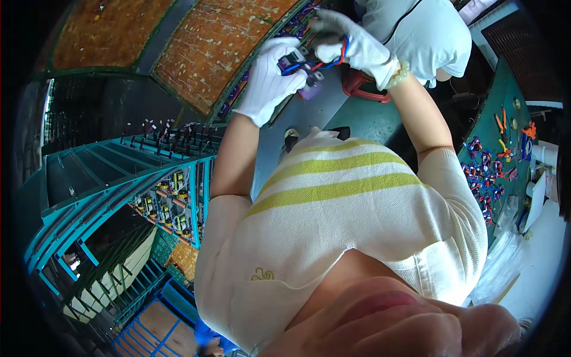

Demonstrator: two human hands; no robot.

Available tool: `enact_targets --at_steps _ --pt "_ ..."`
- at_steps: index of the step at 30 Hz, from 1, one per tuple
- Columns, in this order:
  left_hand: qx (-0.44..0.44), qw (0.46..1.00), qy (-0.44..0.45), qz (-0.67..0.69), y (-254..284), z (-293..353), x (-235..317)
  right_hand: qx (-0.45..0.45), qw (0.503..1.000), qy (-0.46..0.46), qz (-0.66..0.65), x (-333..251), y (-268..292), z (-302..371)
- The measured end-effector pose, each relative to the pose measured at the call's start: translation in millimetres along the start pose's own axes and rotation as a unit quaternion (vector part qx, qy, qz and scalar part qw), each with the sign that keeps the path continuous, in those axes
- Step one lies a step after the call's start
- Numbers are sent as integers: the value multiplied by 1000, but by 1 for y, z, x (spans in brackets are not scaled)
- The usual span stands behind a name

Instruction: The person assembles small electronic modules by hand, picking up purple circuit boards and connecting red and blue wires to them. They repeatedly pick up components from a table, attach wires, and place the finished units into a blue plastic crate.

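Note:
My left hand [267,80], in a white glove, is closed around small purple-and-black electrical parts [291,62] with wires attached. Another purple part [310,89] hangs just beyond the fingertips, smeared by motion. My right hand [360,52], also gloved in white, is held up close beside the left. Its thumb and fingers close on red and blue wires [329,61] running from these parts, and one loop bends up over the fingers. Motion blurs the right fingertips. Exactly how the wires join the parts is too small to tell.
Brown, pale-speckled panels [208,50] lie at the upper left, with wired parts along their edge. A teal rack [119,166] stands left. Another person [416,35] is close ahead, near a red stool [364,89]. The green table [502,83] at right bears pliers [505,150] and wired parts [485,175].

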State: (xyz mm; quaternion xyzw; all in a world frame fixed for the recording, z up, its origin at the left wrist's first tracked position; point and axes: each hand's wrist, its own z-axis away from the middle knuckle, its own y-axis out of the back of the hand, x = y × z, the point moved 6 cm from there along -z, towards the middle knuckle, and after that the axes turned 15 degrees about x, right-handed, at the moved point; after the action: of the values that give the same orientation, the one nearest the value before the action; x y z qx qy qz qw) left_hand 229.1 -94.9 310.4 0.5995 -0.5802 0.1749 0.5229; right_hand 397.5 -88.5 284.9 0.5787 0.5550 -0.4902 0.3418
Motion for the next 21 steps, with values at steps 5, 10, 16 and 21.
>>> enact_targets --at_steps 5,10,16,21 --pt "111 948 -188 -232 3 3 29 -186 867 -456 -81 27 2 45" --pt "101 941 -220 -236 6 11 37 -216 859 -443 -136 14 -8 58" --pt "41 979 -125 -158 -6 20 13 -324 913 -146 201 -16 -18 51" --pt "-55 986 -23 -155 -16 23 -13 -296 774 330 453 -31 -23 53"
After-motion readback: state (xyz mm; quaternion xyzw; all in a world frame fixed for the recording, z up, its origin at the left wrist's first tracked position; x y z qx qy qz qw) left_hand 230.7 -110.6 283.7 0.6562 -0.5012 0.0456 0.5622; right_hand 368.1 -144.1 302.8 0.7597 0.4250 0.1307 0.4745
